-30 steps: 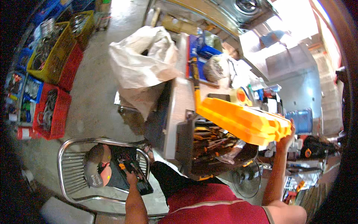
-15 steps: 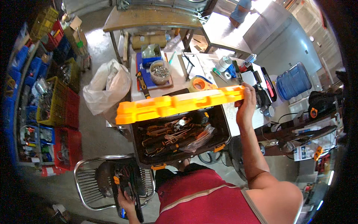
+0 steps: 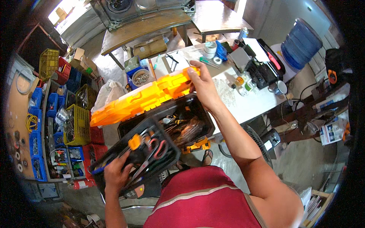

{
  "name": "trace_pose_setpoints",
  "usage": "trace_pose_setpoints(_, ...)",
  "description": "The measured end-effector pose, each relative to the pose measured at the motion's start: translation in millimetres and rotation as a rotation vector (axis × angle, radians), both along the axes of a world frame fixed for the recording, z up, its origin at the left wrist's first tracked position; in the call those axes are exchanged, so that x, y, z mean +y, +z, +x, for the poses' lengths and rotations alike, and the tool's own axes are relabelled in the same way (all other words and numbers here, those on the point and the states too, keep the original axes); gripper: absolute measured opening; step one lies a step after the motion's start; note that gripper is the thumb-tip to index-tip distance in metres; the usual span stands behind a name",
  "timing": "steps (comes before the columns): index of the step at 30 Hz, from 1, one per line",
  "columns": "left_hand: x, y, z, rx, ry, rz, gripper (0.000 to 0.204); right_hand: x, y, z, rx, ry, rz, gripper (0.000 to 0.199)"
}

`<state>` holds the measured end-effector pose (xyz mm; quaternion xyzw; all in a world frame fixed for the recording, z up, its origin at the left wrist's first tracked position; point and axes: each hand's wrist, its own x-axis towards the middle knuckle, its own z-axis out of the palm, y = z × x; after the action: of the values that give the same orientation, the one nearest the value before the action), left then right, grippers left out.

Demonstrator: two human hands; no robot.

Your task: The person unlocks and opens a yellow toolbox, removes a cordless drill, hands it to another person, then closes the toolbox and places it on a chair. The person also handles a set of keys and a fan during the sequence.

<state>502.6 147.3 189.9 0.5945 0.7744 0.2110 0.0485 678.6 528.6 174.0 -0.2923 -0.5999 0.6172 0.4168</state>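
My left hand (image 3: 116, 174) grips a black tool tray (image 3: 162, 131), which tilts over the near left part of a black toolbox (image 3: 178, 103). In the tray lie scissors (image 3: 154, 149) with red-and-black handles, a yellow-orange tool (image 3: 134, 141) and other hand tools. My right hand (image 3: 203, 85) clasps the right end of the toolbox's orange lid (image 3: 148, 93), fingers over its edge and thumb on top. The lid stands raised along the far side of the box. Inside the box, several tools and a clear plastic bag (image 3: 191, 129) show; the tray hides its left part.
Behind the box, a white table (image 3: 232, 106) bears a tub of screws (image 3: 141, 77), tape rolls (image 3: 210, 47), small bottles and a metal mug (image 3: 280, 88). Shelves with blue bins and yellow crates (image 3: 78, 125) line the left. Below the tray stands a metal-framed chair (image 3: 140, 207).
My left hand has lifted the black tray from the chair up to the toolbox. My right hand still holds the lid, which now appears farther left and more tilted as the view shifted.
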Motion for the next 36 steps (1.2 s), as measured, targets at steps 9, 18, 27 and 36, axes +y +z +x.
trace_pose_setpoints(9, 166.8, -97.6, 28.7, 0.117, -0.232, 0.023, 0.048, 2.4, 6.3, 5.9, -0.033, 0.069, -0.066, 0.049)
trace_pose_setpoints(18, 166.3, -136.0, 11.2, 0.215, -0.255, -0.009, 0.052, 1.5, 3.6, 6.2, -0.04, 0.038, -0.047, 0.049)
trace_pose_setpoints(27, 162.2, -149.4, 11.4, 0.281, -0.222, 0.09, 0.055, 0.0, 6.9, 3.6, 0.049, 0.088, -0.149, 0.043)
trace_pose_setpoints(36, 144.1, -111.5, 26.4, 0.222, -0.244, 0.194, 0.058, -13.2, 16.5, 3.4, 0.006, 0.0, -0.144, 0.039)
